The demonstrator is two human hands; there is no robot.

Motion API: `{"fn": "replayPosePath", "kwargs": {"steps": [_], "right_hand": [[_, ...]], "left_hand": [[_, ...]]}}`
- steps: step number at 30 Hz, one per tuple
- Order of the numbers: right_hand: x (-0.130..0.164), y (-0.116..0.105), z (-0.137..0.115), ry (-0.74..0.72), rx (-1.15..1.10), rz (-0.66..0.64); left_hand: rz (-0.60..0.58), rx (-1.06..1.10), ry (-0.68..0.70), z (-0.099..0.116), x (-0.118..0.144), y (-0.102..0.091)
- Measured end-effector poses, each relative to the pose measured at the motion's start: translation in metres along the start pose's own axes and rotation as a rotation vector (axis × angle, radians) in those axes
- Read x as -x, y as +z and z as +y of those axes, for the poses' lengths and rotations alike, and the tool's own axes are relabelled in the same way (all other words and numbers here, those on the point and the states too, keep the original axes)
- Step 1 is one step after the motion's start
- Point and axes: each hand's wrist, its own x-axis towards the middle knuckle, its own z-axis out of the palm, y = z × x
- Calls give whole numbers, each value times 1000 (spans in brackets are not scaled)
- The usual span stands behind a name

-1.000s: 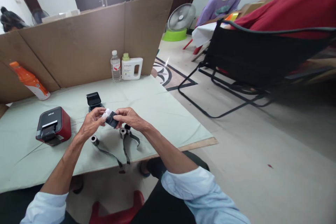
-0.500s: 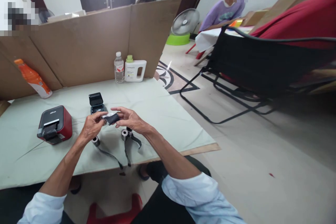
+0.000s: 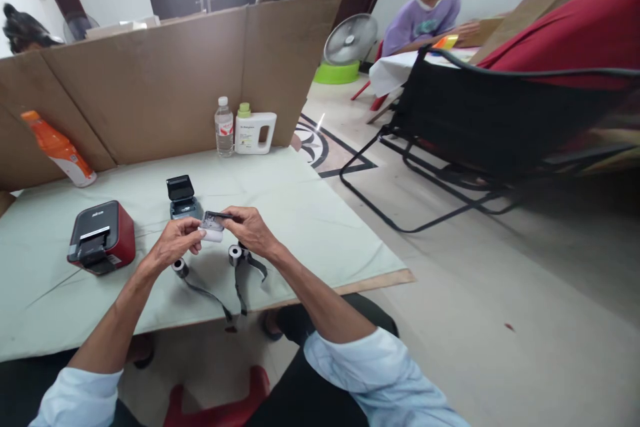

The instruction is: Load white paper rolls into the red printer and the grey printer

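Above the table, my left hand [image 3: 175, 241] and my right hand [image 3: 254, 231] hold a small white-and-black piece [image 3: 212, 232] between them. Its lower part is white and a dark strip runs along its top; its exact kind is unclear. The left fingers pinch its left side, and the right fingers grip the dark part. Just behind it stands a small dark device [image 3: 181, 195] with its lid raised. Below the hands lie small paper rolls: one roll [image 3: 181, 268] on the left, another roll [image 3: 235, 254] on the right, with dark tails trailing toward the table's edge.
To the left sits a red-and-black printer-like box [image 3: 101, 237]. An orange bottle [image 3: 59, 149], a clear water bottle [image 3: 224, 128] and a white jug [image 3: 256, 132] stand by the cardboard screen [image 3: 175, 87]. A black folding chair [image 3: 500, 120] and a person in purple [image 3: 421, 23] are at right.
The piece in my hands has turned: a dark face showed before, and now its white part faces me with the dark strip above. My right fingers have closed in on it.
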Motion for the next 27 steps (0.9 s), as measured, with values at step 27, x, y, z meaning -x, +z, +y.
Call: {"fn": "replayPosePath", "kwargs": {"steps": [27], "right_hand": [[-3,3,-7,129,-153,-268]], "left_hand": [[15,-490,264,0,23,-24]]}}
